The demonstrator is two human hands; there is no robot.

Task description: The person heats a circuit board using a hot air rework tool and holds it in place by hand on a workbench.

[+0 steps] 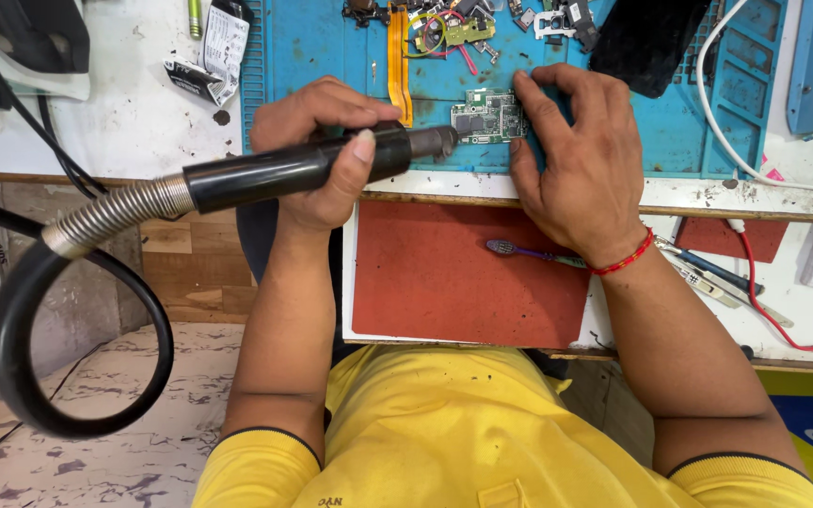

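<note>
A small green circuit board (pixel 487 116) lies flat on the blue work mat (pixel 331 47) near the front edge of the counter (pixel 124 122), and it is the centre of the work. The right hand (pixel 576 155) rests on the mat just beside it, fingertips touching the board's right edge to pin it down; its grip is not closed round anything, only pressing. The left hand (pixel 326 150) is clenched round the black handle of a hot-air tool (pixel 312 167), whose nozzle points at the board's left side and sits very close to it, perhaps touching. By the look of it, the step in hand is heating a spot on the board; the next move would call for a steady nozzle over one point and a firm hold on the board so it does not slide. A ribbed metal collar and a thick black hose (pixel 58 320) trail from the tool down to the left. Further up the mat lie an orange flex strip (pixel 397 56), loose small parts and a dark phone body (pixel 646 38). Below the counter edge a red pad (pixel 444 273) carries a purple brush (pixel 519 251), with tweezers (pixel 708 277) and a red wire (pixel 764 310) to the right. The white counter is stained; a wooden panel and a marbled floor (pixel 124 452) show below.
</note>
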